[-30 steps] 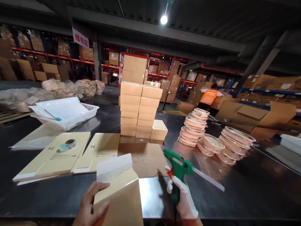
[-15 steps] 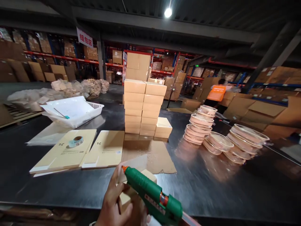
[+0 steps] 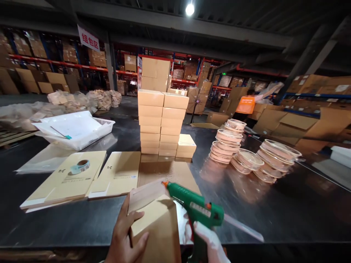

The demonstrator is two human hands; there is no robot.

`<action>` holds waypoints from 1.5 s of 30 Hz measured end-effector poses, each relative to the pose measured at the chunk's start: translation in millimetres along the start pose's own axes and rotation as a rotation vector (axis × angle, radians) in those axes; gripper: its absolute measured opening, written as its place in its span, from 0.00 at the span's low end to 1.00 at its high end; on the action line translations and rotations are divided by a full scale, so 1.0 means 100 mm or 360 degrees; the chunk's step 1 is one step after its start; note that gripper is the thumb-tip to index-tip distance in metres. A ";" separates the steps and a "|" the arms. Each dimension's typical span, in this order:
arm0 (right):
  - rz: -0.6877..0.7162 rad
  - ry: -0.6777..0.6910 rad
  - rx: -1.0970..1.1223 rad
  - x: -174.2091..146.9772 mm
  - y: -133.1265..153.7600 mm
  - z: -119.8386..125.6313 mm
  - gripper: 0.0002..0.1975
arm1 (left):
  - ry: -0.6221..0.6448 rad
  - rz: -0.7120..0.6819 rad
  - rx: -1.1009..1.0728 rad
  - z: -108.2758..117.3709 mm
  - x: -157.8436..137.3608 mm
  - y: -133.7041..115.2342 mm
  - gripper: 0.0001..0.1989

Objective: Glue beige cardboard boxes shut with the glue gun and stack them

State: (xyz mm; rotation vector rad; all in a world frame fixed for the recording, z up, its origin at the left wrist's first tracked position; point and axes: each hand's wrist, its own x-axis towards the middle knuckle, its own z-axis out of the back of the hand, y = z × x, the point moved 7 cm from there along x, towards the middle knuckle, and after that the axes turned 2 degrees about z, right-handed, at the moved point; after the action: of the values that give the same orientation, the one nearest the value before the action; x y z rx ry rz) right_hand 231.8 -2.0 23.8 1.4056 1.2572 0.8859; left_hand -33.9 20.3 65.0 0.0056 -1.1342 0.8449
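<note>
My left hand (image 3: 126, 230) grips the left side of a tan cardboard box (image 3: 157, 230) at the front edge of the table, fingers and thumb wrapped on it. The box's pale flap (image 3: 146, 196) stands raised at its far side. A green glue gun (image 3: 196, 204) is in my right hand (image 3: 207, 237), which looks covered in white and is closed round the handle. The gun's orange nozzle is at the right end of the flap; whether it touches I cannot tell. A clear glue stick (image 3: 244, 228) juts from the gun's back.
Stacked tan boxes (image 3: 161, 124) rise behind a cardboard sheet (image 3: 170, 173). Flat cartons (image 3: 115, 171), a tape roll (image 3: 80, 166) and a white basket (image 3: 102, 131) lie left. Round clear containers (image 3: 227, 140) stand right. A person in an orange vest (image 3: 246, 105) is beyond the table.
The glue gun has swung right along the flap, from its left end to its right end, uncovering the box. My right hand has come into clearer view. The camera has turned slightly right.
</note>
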 end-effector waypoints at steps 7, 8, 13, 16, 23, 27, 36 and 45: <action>0.0047 -0.0435 -0.0248 0.81 0.18 0.56 0.26 | -0.0046 0.0146 -0.0438 -0.36 -0.13 0.50 0.18; 0.0117 -0.0511 -0.0294 0.83 0.18 0.58 0.30 | -0.0024 0.0176 -0.0510 -0.43 -0.16 0.54 0.19; 0.0370 0.0032 -0.0249 0.57 -0.04 0.01 0.58 | 0.0133 0.0315 -0.0910 -0.74 -0.23 0.50 0.22; 0.0244 0.0395 -0.0140 0.36 -0.25 -0.28 0.67 | 0.0088 0.0401 -0.1036 -0.79 -0.29 0.42 0.22; 0.1001 0.0500 -0.0509 0.17 -0.10 -0.21 0.13 | 0.0247 0.0399 -0.1168 -0.61 -0.16 0.19 0.14; 0.1041 0.0720 -0.0597 0.18 -0.01 -0.38 0.13 | 0.0624 0.0288 -0.1093 -0.58 0.00 0.05 0.14; 0.1224 0.0543 -0.0758 0.12 -0.01 -0.42 0.21 | 0.0579 0.0299 -0.1008 -0.56 -0.04 0.01 0.08; 0.1355 0.0415 -0.0661 0.06 0.01 -0.38 0.12 | 0.0516 0.0306 -0.0900 -0.53 -0.01 0.02 0.10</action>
State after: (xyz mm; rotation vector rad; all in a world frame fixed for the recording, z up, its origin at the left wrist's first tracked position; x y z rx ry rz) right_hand 196.7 11.5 32.8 1.5048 0.5479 1.8345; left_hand 6.4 42.4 38.9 -0.6944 -1.0397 0.6384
